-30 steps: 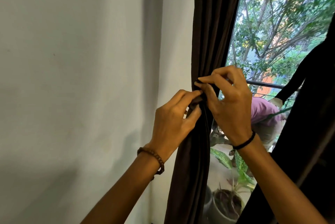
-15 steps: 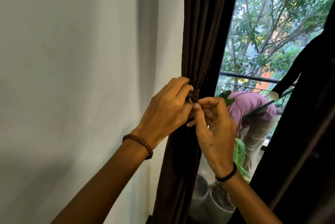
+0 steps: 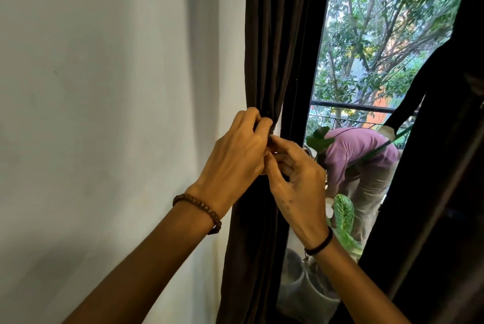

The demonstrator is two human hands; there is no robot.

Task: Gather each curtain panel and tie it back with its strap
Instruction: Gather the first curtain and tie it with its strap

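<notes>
In the head view, the dark brown curtain panel hangs beside the pale wall, gathered into a narrow bunch against the black window frame. The left hand, with a beaded bracelet at its wrist, has its fingers curled round the bunched cloth at the panel's waist. The right hand meets it there, thumb and fingertips pinching a small dark piece. As far as can be told this is the strap — it is the same colour as the cloth, and nearly all of it is hidden behind both hands. Whether it is knotted cannot be made out. A second curtain panel is cut off by the right edge. Through the glass a person in a purple shirt bends over — partly hidden by that panel.
</notes>
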